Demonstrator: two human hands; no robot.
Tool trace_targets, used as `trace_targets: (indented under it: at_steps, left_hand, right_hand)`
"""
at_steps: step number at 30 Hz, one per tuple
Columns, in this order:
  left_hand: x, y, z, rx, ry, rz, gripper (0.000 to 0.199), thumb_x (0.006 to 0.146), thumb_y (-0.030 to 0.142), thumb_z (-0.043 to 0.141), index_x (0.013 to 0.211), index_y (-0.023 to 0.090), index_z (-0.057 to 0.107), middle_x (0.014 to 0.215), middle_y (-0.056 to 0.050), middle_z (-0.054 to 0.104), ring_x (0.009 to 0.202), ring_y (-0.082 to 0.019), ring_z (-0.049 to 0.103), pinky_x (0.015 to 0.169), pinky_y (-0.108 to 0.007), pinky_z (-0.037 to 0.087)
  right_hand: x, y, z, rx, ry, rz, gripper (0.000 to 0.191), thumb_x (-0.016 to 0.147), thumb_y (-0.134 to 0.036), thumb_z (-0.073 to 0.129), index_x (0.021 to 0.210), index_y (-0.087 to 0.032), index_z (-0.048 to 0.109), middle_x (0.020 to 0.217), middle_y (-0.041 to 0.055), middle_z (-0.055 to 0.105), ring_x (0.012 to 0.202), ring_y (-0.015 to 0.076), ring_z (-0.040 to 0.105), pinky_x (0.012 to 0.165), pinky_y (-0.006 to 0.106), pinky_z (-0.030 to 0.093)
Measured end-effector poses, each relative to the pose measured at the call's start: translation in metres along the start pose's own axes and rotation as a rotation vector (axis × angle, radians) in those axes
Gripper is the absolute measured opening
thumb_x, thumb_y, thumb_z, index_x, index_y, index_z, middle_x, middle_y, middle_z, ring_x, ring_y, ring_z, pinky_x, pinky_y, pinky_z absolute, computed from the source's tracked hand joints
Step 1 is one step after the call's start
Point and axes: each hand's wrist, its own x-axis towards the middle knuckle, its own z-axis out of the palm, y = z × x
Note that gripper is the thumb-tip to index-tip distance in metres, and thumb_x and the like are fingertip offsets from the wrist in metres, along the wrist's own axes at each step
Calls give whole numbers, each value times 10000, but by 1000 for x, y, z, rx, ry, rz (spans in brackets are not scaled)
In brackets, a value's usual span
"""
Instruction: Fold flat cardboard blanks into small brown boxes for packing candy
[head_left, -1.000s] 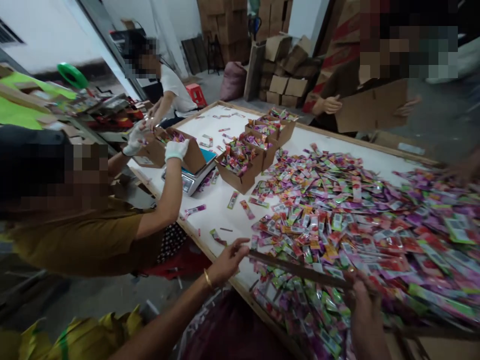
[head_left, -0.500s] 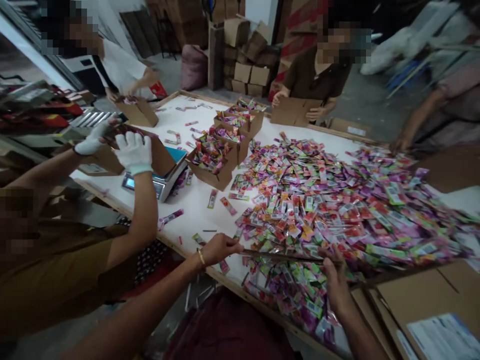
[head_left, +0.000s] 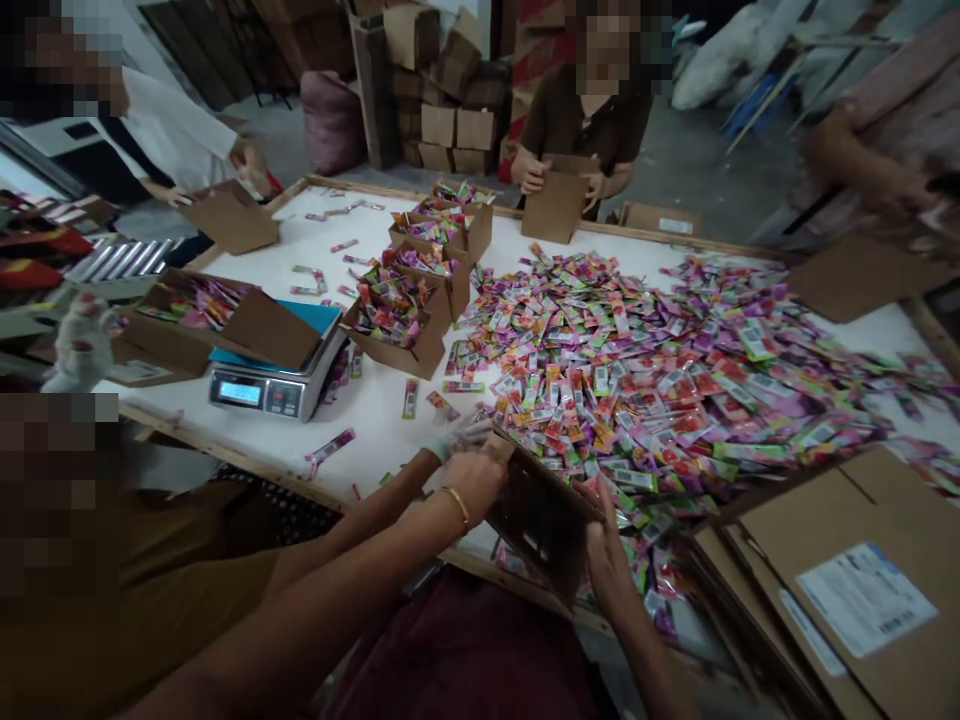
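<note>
A brown cardboard box (head_left: 544,520), tilted and partly opened out, is between my two hands above the table's near edge. My left hand (head_left: 474,487), with a gold bracelet at the wrist, is closed on its left upper edge. On the box's right side, my right hand (head_left: 609,550) grips the edge with the fingers behind it. Just beyond my left hand a co-worker's gloved hand (head_left: 461,437) reaches toward the packets, blurred. Behind the box spreads a large pile of colourful small packets (head_left: 637,380).
Filled boxes (head_left: 424,355) stand in a row mid-table. At the left, a scale (head_left: 259,392) bears a box of packets (head_left: 274,325). Flattened cartons (head_left: 817,520) lie at near right. Three people handle boxes around the far side.
The cardboard between my hands has gone from flat and edge-on to tilted and partly opened. The co-worker's gloved hand has come from the scale to beside my left hand. The view has shifted.
</note>
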Motion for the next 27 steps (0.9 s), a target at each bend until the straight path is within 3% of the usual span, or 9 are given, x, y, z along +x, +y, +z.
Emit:
trace_targets:
  at_steps: [4,8,11,14,16,18,20,24,27]
  left_hand:
    - [-10,-2,-4,17,-35,72,343,933,357,464,1010,110,689,1059,-169,639,939,-304,641,778,-408,519]
    - [-31,-22,11,-115,84,96,276,921,389,498,990,190,676,1051,-83,616,928,-223,627,839,-346,505]
    - [-21,-24,34,-190,237,-86,221,932,258,457,917,172,660,1012,-80,589,897,-177,615,839,-296,491]
    - [4,-11,52,-315,369,-259,183,923,210,446,954,151,617,1065,-101,554,929,-184,604,793,-284,496]
    - [18,-2,58,-423,423,-339,187,932,225,427,999,154,587,1155,-118,522,965,-206,599,751,-301,505]
    - [25,1,59,-521,463,-402,257,957,233,340,1076,168,557,1210,-124,500,985,-228,597,734,-336,512]
    - [25,-2,60,-628,496,-433,342,964,217,251,1183,182,511,1227,-127,494,997,-235,595,759,-366,517]
    - [22,-15,66,-822,567,-375,417,956,183,182,1258,139,465,1187,-136,543,1083,-207,568,961,-367,469]
    - [20,-18,70,-813,518,-319,408,963,212,191,1240,141,483,1232,-131,561,1158,-206,544,1028,-360,428]
  right_hand:
    - [17,2,13,-98,283,78,910,716,-621,630,1441,-179,303,1051,109,606,957,288,600,900,486,466]
    - [14,6,24,-94,333,-17,761,836,-557,523,1454,-183,286,1227,146,557,1054,266,581,935,466,467]
    - [10,1,6,-96,218,-92,660,887,-525,462,1428,-163,353,1338,158,507,1104,236,582,938,416,498]
    - [13,-21,-25,-256,-106,-168,526,916,-508,443,1336,-199,506,1306,111,557,1172,228,555,985,398,485]
    - [13,-41,-34,-472,-299,-236,545,918,-521,426,1352,-199,496,1290,110,567,1188,258,543,989,449,482]
    - [8,-54,-25,-729,-336,-281,697,868,-583,471,1387,-118,445,1296,169,546,1166,324,551,943,513,502]
    - [-5,-55,-1,-948,-263,-294,802,798,-603,569,1350,-31,464,1305,225,518,1153,371,547,913,534,514]
    - [-30,-35,45,-1222,-126,-383,581,805,-468,616,1198,-41,603,1434,207,354,1288,435,385,977,649,401]
    - [-31,-28,59,-1208,-68,-351,567,778,-511,630,1167,-98,643,1437,196,374,1272,452,387,980,651,361]
